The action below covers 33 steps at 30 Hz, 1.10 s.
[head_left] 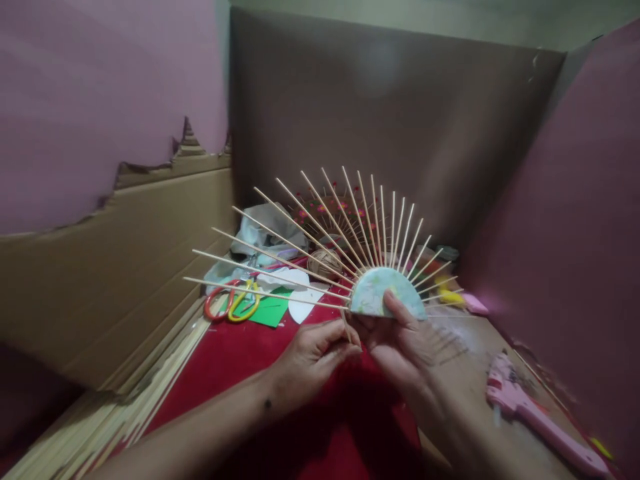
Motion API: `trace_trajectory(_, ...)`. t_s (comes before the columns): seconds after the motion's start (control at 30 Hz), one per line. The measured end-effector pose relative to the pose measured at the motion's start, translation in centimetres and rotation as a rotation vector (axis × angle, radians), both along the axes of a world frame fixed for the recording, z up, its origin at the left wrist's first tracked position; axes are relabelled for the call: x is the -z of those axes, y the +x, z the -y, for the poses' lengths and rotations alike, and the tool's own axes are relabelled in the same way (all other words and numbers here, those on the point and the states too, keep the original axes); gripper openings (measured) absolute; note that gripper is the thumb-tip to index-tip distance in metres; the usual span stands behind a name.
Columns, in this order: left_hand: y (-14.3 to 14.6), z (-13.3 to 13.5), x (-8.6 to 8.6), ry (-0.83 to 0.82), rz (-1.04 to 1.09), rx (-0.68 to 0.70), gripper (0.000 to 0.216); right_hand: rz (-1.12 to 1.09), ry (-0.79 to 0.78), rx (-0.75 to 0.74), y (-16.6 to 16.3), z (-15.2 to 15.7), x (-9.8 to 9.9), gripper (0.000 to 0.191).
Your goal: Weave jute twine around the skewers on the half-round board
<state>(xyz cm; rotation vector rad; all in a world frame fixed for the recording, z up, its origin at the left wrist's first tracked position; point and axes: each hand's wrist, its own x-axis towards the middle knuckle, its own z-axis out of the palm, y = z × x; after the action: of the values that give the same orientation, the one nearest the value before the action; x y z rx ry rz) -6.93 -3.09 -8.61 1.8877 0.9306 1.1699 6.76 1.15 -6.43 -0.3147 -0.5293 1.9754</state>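
Observation:
My right hand [400,350] is closed on a pale half-disc [376,290], thumb pressed on its face. Many thin wooden skewers [300,250] fan out from the disc's curved edge like rays. My left hand [310,357] sits just left of the disc's lower edge, fingers curled in a pinch on a short skewer end [346,327] near the disc's straight edge. Both hands hover above a red cloth [280,393].
Red and yellow scissors [231,301], green paper [270,310] and white cut-outs [305,303] lie behind the hands. A twine ball [325,263] sits further back. A pink glue gun [530,413] lies at right. Loose skewers [115,413] pile at left. Cardboard walls [125,267] enclose the space.

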Motion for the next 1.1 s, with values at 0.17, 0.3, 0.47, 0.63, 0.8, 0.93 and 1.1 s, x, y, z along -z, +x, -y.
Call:
trace_trajectory(0.17,0.5,0.1,1.1,0.024,-0.073,0.088,0.015,0.071,0.013,0.023,0.6,-0.5,0.1,0.015)
trace_trajectory(0.3,0.7,0.4,1.4,0.083,-0.2,0.12,0.013,0.14,0.025,-0.052,0.6,-0.4,0.2,0.02)
trace_trajectory(0.47,0.5,0.4,1.4,0.233,-0.308,0.065,0.017,0.126,0.007,-0.12,0.6,-0.2,0.4,0.021)
trace_trajectory(0.63,0.2,0.6,0.3,0.245,-0.366,0.039,0.02,0.097,0.074,-0.098,0.6,-0.1,0.2,0.016)
trace_trajectory(0.8,0.0,1.3,0.1,0.223,-0.397,-0.092,0.02,0.135,0.007,0.108,1.1,-0.5,0.0,0.005)
trace_trajectory(0.93,0.5,1.8,0.7,0.218,-0.267,-0.093,0.018,0.1,-0.058,0.236,1.5,-1.2,0.2,0.012)
trace_trajectory(1.1,1.5,2.8,-0.8,-0.041,0.119,0.016,0.01,0.06,-0.012,0.218,2.1,-1.8,0.7,0.022)
